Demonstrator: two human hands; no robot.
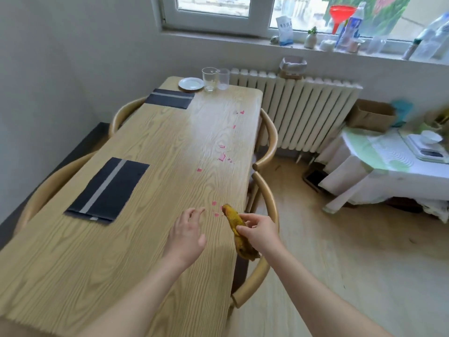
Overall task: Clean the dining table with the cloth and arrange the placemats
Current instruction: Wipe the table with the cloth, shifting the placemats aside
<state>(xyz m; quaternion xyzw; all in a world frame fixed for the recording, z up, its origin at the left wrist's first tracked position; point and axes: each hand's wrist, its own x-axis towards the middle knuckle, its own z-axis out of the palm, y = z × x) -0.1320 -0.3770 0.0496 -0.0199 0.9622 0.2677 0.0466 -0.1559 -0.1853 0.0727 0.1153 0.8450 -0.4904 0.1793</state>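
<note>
The right hand (261, 231) pinches a yellow cloth (232, 216) between its thumb and curled fingers, at the right edge of the table (170, 142) near its near end. The cloth is bunched into a long roll. Its far tip points up the table and its lower end hangs below the wrist, beside the table edge. Whether the cloth touches the wood I cannot tell.

The left hand (185, 235) is just beside it over the tabletop, palm down, with fingers spread and slightly bent, holding nothing. Blur hides whether it touches the surface.

Pink spots (221, 156) run in a loose line along the right half of the table, from just beyond the cloth's tip toward the far end.

The near mat (107, 188), dark with a pale stripe, lies on the left side and sits askew to the table edge. The far mat (170, 98), of the same kind, lies at the left edge near the far end. Just beyond it is a white plate (191, 83), and beside the plate 2 clear glasses (210, 79) stand close together.

4 wooden chairs (269, 142) are tucked in, 2 on each side. A white radiator (303, 113) stands under the window, right of the table's far end. The sill (218, 37) above holds bottles and a red funnel (339, 15).
</note>
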